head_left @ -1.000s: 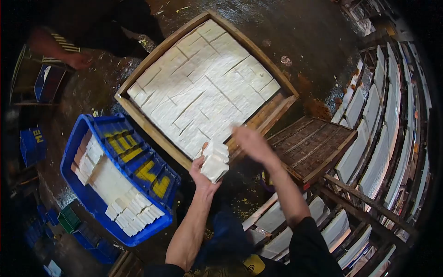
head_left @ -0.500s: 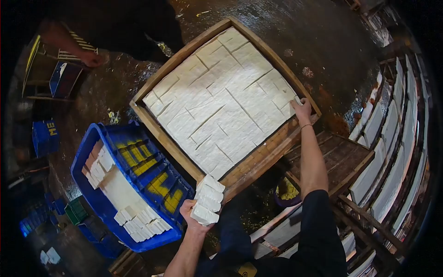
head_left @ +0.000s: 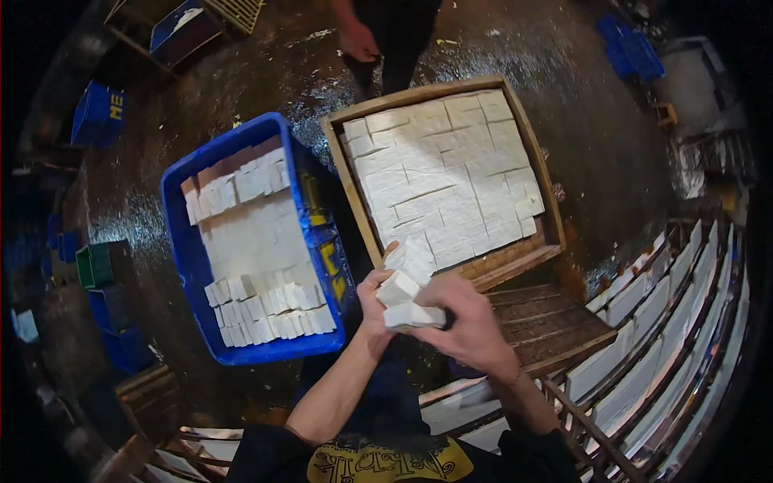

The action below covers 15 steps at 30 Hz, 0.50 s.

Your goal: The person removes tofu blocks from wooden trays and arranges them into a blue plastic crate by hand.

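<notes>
My left hand (head_left: 373,299) is wrapped round a row of white tofu blocks (head_left: 407,266), held over the near left corner of a wooden tray (head_left: 351,193). My right hand (head_left: 469,324) grips the end tofu block (head_left: 412,316), which sits tilted from the others; part of the fingers is behind it. Inside the tray lies a broad slab of tofu (head_left: 439,181), scored into rectangles, with bare wood along its near edge. Left of the tray stands a blue crate (head_left: 191,278) with tofu blocks (head_left: 270,310) lined up in rows at both ends.
A slatted wooden board (head_left: 547,318) lies below the tray's right corner. Racks of white slabs (head_left: 644,322) stretch along the right. Across the tray stands another person, one hand (head_left: 358,40) hanging down. More blue crates (head_left: 98,114) rest on the wet floor.
My right hand has left the tray's right edge and come to the tofu blocks in my left hand. The view has turned, with the crate and tray now more upright in it.
</notes>
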{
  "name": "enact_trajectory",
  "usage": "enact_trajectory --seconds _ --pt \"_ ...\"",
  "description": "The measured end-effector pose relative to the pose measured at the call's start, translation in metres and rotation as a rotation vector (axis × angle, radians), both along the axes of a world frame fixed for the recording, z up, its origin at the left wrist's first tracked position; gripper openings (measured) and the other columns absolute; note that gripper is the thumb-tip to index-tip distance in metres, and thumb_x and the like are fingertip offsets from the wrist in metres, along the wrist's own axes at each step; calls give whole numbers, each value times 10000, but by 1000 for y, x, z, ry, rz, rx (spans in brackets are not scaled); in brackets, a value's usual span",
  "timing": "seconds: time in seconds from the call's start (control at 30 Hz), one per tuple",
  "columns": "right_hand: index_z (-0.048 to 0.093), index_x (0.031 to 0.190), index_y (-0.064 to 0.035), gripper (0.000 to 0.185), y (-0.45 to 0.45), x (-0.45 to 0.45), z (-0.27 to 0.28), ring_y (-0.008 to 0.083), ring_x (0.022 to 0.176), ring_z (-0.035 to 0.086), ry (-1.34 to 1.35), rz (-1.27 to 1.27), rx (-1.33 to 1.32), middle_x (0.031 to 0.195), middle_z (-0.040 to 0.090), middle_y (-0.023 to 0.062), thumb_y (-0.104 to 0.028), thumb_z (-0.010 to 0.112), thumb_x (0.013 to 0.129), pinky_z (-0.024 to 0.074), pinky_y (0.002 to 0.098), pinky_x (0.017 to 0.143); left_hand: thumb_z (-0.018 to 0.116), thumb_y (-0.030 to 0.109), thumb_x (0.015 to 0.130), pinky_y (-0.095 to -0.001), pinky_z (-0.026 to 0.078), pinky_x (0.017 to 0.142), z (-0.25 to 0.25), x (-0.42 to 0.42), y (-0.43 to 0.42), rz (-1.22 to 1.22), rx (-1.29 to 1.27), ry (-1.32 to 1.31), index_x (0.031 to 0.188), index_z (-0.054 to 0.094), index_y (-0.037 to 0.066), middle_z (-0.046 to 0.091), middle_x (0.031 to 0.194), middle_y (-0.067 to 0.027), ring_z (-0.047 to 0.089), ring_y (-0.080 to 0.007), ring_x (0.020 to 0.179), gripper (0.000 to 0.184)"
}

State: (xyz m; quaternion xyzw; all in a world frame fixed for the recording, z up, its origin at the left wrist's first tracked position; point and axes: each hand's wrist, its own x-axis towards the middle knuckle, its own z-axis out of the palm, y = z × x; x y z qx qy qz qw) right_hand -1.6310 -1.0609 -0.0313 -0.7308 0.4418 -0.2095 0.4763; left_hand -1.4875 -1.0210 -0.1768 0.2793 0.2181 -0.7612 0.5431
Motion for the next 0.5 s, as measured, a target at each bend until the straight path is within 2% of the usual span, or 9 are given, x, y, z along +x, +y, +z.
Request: enact_trajectory --seconds 0.03,0.07,0.17,0.23,0.27,0.33,0.4,0.43,0.5 --pt "611 1083 -58 550 4 14 0 382 1170 490 225 53 -169 1234 507 210 -176 853 604 378 440 983 483 200 782 -451 486 937 21 1 -1 39 -55 18 1365 454 91 579 1245 -164 608 -326 1054 594" --pt "611 1083 -58 550 5 27 6 382 1170 490 235 69 -184 1234 507 210 -176 853 604 378 440 983 474 213 791 -451 469 963 35 8 0 78 -109 33 1352 468 82 582 1253 -149 609 -316 1061 576" --pt "343 1434 -94 1093 -1 73 20 499 1361 208 564 103 -248 1496 152 286 -435 848 526 278 496 1082 450 245 853 -425 431 1015 52 41 13 99 -190 81 1367 455 84 566 1281 -133 571 -285 1138 539" --pt "349 1436 -92 1087 -3 107 8 493 1370 200 404 217 -124 1503 145 288 -410 847 523 274 496 1091 452 394 924 -407 423 1027 51 67 19 101 -185 3 1363 464 99 570 1274 -115 576 -264 1130 529" --pt "356 1438 -90 1082 -4 125 1 488 1378 192 258 299 15 1510 138 290 -386 846 520 271 496 1099 461 498 945 -388 478 941 76 88 15 164 -79 99 1373 426 129 618 1097 -103 599 -246 1042 566" --pt "474 1329 -65 914 -7 162 -17 414 1368 274 62 404 232 1451 266 267 -330 842 536 295 448 1093 454 626 899 -437 464 974 50 131 23 123 -18 15 1368 440 140 585 1228 -104 568 -275 1132 676" --pt "539 1237 -45 742 -6 202 -36 340 1306 377 18 486 247 1391 358 206 -263 822 587 338 405 1061 426 689 881 -440 519 842 70 174 24 125 77 -122 1472 202 151 537 1152 -124 600 -274 1003 830" --pt "556 1209 -42 667 -6 221 -40 291 1237 437 -64 399 439 1336 418 168 -229 802 618 366 375 1031 434 714 860 -470 481 941 81 194 24 103 187 -197 1414 340 134 535 1273 -149 571 -293 1122 807" --pt "572 1169 -28 512 -8 248 -68 160 1034 560 -223 267 802 1127 569 68 -157 738 703 445 301 915 428 718 860 -473 473 949 79 225 27 79 192 -277 1410 341 110 492 1321 -149 554 -295 1147 824"
